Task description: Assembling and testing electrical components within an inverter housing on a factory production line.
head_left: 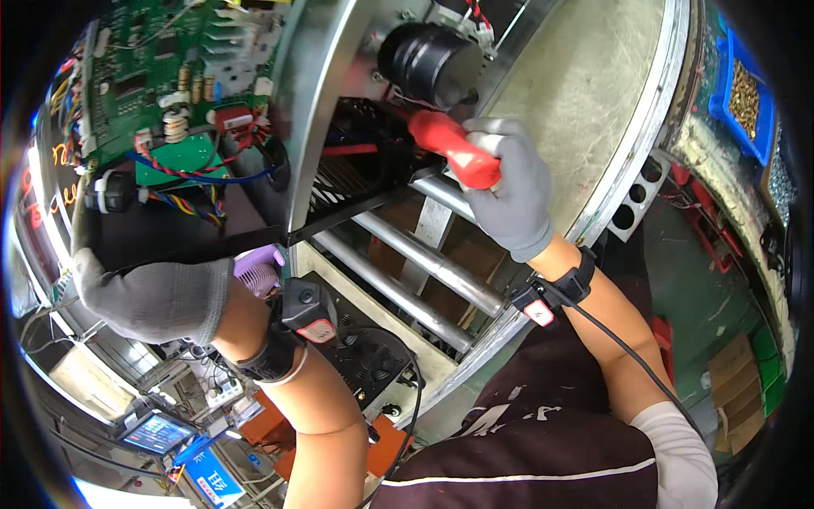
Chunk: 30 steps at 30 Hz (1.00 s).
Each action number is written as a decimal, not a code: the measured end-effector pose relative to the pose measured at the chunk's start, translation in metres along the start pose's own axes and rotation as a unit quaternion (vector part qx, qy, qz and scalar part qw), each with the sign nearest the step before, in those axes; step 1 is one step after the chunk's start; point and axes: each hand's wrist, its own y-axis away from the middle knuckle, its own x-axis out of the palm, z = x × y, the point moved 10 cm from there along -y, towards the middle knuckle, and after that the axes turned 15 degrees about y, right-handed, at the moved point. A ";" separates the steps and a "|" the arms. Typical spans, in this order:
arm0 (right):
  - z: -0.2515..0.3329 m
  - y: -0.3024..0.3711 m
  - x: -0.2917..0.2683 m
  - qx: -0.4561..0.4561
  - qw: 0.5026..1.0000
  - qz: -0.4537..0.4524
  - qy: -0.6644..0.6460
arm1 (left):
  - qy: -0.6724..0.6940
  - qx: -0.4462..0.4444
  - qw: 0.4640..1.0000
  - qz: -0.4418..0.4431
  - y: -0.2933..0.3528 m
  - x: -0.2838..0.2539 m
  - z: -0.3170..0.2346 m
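My right hand [519, 197], in a grey glove, is closed around the red handle of a screwdriver [454, 151]. The tool points into a dark metal chassis [298, 161], just below a black cylindrical part [431, 66]; its tip is hidden. At the near left corner of the chassis, my gloved left hand [161, 297] grips the edge, with most fingers out of sight. Inside the chassis, left of a metal divider, are a green circuit board [127, 81], a smaller green board [180, 159] and twisted coloured wires [191, 210].
Metal rollers [424, 259] run beneath the chassis. A black unit with fans [373, 352] and a purple part [259, 267] lie below my left wrist. At right stands a blue bin of brass-coloured small parts [744, 100]. A lit screen [159, 431] is at lower left.
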 end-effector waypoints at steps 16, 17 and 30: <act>0.010 -0.001 0.043 -0.113 0.992 -0.025 0.047 | -0.167 0.142 0.976 -0.014 0.003 0.016 -0.026; 0.011 -0.001 0.043 -0.118 0.991 -0.027 0.048 | -0.198 0.144 0.969 -0.009 0.001 0.019 -0.027; 0.008 -0.010 0.041 -0.107 0.993 -0.044 0.040 | -0.033 0.116 0.992 -0.027 0.000 0.022 -0.024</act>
